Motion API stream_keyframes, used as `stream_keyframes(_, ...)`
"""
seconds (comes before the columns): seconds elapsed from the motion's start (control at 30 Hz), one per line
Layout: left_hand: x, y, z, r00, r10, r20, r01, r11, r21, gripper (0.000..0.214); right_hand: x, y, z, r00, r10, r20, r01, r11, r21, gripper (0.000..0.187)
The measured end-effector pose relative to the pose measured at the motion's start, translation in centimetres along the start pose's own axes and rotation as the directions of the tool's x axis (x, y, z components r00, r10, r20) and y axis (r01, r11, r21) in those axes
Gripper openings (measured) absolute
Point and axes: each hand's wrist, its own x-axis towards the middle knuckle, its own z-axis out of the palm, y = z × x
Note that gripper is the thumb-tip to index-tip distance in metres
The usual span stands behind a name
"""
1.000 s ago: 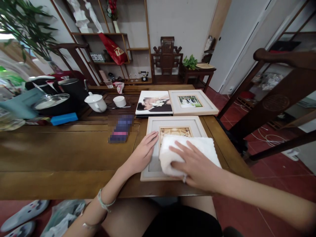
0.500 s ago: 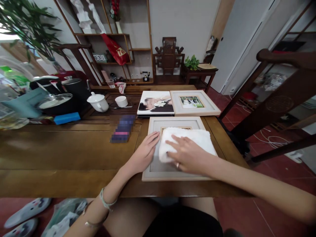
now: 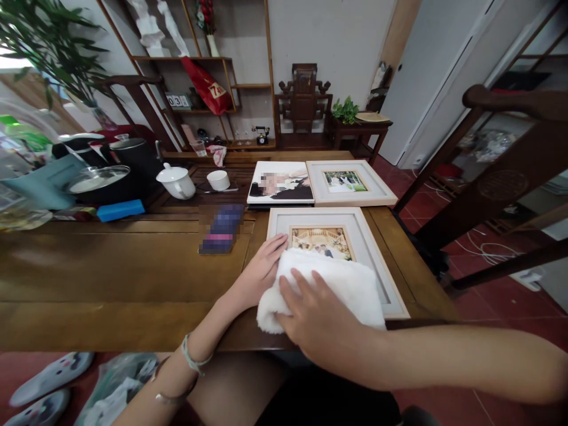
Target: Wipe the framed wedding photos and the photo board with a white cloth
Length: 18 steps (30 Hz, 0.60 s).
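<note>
A pale wooden picture frame (image 3: pixel 373 248) with a grey mat lies flat at the table's front edge. Inside it, the upper part of a small photo (image 3: pixel 320 238) shows two people in front of a golden backdrop. My left hand (image 3: pixel 260 272) rests along the frame's left side, fingers stretched out. A thick folded white towel (image 3: pixel 344 281) covers the frame's lower part and hides the bottom of the photo. My right hand (image 3: pixel 319 316) grips the towel at its near left part, fingers on top and thumb by the fold.
Beyond the frame lie a white-edged photo panel (image 3: pixel 281 183) and another framed photo (image 3: pixel 350 183). A phone-like dark blue item (image 3: pixel 222 229), partly blurred, lies to the left. Farther left stand a white lidded cup (image 3: pixel 176 180), a white bowl (image 3: pixel 218 180) and a blue block (image 3: pixel 120 211).
My right hand has drawn the towel toward me and slightly left, down over the frame's near edge. More of the photo shows. My left hand has stayed in place.
</note>
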Motion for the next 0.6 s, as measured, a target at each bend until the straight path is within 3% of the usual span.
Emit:
stream_keyframes(0.1,-0.1,0.4,-0.2,1.0,-0.005,0.012,0.005,1.0,-0.006,0.045,0.1,2.6,0.4,0.996,0.069,0.059,-0.068,0.998,-0.005,0.029)
stream_keyframes(0.23,-0.1,0.8,-0.3,1.0,-0.007,0.012,0.006,1.0,0.007,0.048,0.7,8.2,1.4,0.98,0.176,0.089,-0.173,0.984,-0.036,0.037)
stream_keyframes(0.37,-0.1,0.9,-0.3,1.0,-0.021,0.017,0.021,1.0,-0.001,0.048,1.5,12.2,2.2,0.983,0.175,0.051,-0.172,0.984,-0.05,0.04)
stream_keyframes(0.47,0.0,1.1,-0.3,1.0,-0.026,-0.012,0.026,0.999,-0.025,0.048,1.7,11.7,2.3,0.997,0.06,0.04,-0.061,0.998,0.021,0.038)
stream_keyframes(0.6,0.1,1.2,-0.4,0.998,-0.061,-0.024,0.06,0.998,-0.036,0.045,0.7,8.3,1.4,0.993,-0.12,-0.004,0.12,0.985,0.127,0.028)
